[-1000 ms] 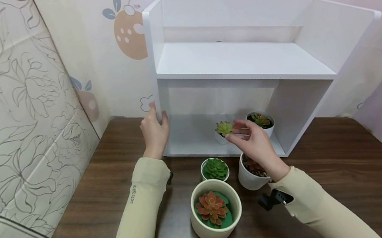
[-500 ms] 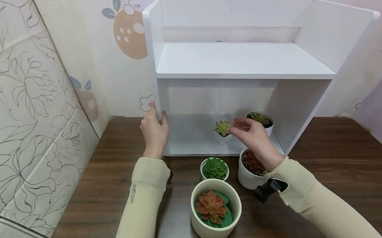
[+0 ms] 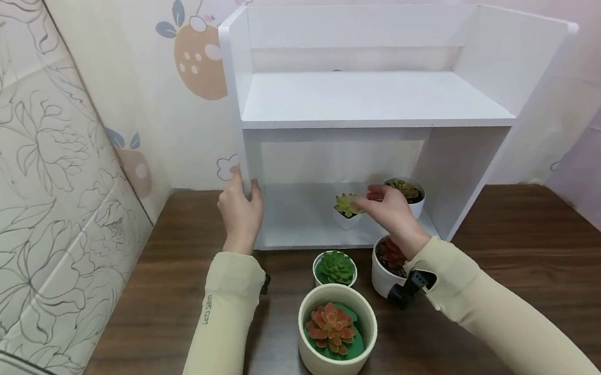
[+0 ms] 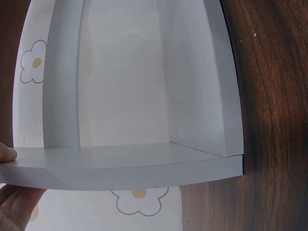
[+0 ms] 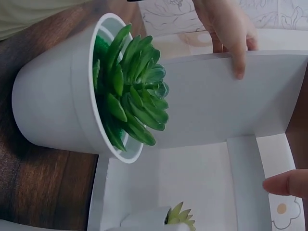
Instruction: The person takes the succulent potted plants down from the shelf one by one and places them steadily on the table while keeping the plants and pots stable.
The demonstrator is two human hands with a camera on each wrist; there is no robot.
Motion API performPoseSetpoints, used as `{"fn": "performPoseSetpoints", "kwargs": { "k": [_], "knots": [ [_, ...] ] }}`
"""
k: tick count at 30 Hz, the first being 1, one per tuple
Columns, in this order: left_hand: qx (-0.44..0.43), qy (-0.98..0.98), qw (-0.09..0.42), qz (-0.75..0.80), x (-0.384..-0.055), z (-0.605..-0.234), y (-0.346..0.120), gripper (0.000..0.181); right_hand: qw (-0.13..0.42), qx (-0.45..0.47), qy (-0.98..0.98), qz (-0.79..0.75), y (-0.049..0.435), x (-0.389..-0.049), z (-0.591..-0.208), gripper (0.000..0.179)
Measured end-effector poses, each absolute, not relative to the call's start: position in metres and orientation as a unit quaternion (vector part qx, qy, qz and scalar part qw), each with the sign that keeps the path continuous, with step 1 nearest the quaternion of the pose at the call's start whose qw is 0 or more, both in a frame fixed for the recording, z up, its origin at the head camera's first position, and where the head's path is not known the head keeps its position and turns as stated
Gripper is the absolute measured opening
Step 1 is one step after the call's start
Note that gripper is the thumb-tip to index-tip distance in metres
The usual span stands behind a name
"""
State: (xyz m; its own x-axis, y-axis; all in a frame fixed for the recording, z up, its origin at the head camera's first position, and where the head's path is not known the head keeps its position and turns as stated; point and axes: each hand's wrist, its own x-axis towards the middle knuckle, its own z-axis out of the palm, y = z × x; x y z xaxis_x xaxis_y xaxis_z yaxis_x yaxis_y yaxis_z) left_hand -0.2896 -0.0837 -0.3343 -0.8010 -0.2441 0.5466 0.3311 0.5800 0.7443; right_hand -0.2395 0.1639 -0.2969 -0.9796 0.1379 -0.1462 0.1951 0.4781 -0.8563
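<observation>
In the head view my left hand (image 3: 241, 216) grips the left side panel of a white shelf unit (image 3: 377, 121), thumb inside and fingers outside. On the lower board, my right hand (image 3: 391, 210) is beside a small white pot holding a light green succulent (image 3: 346, 205). Its thumb overlaps the plant's right edge; whether it touches cannot be told. In the right wrist view a straight finger (image 5: 288, 183) points away from that plant (image 5: 180, 215). Behind the right hand stands another white pot with a green-brown succulent (image 3: 406, 190), partly hidden.
On the wooden table (image 3: 179, 305) before the shelf stand a green succulent (image 3: 336, 267) in a white pot, a cream pot (image 3: 333, 370) with a red succulent, and a white pot (image 3: 383, 279) with a dark red plant, partly under the right wrist. Patterned walls stand behind and left.
My right thumb has risen from the small pot's rim to the succulent's edge, and the right wrist has shifted left and up. The pot stays put. My left hand keeps its grip; the view shifts slightly.
</observation>
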Motion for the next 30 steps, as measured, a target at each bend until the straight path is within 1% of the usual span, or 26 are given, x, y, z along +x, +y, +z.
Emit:
{"fn": "performPoseSetpoints", "kwargs": {
  "k": [8, 11, 14, 22, 30],
  "knots": [
    [-0.035, -0.834, 0.299, -0.463, -0.291, -0.337, -0.076, 0.044, 0.049, 0.129, 0.861, -0.49, 0.163, -0.243, -0.297, 0.086],
    [-0.037, -0.832, 0.298, -0.467, -0.29, -0.337, -0.073, 0.044, 0.057, 0.133, 0.861, -0.488, 0.164, -0.243, -0.298, 0.092],
    [-0.041, -0.831, 0.3, -0.467, -0.29, -0.337, -0.073, 0.044, 0.062, 0.132, 0.86, -0.489, 0.162, -0.244, -0.298, 0.095],
    [-0.041, -0.827, 0.321, -0.46, -0.291, -0.341, -0.083, 0.038, 0.065, 0.121, 0.859, -0.493, 0.149, -0.252, -0.296, 0.097],
    [-0.036, -0.823, 0.331, -0.46, -0.289, -0.344, -0.097, 0.042, 0.078, 0.128, 0.866, -0.478, 0.137, -0.265, -0.3, 0.089]
  ]
}}
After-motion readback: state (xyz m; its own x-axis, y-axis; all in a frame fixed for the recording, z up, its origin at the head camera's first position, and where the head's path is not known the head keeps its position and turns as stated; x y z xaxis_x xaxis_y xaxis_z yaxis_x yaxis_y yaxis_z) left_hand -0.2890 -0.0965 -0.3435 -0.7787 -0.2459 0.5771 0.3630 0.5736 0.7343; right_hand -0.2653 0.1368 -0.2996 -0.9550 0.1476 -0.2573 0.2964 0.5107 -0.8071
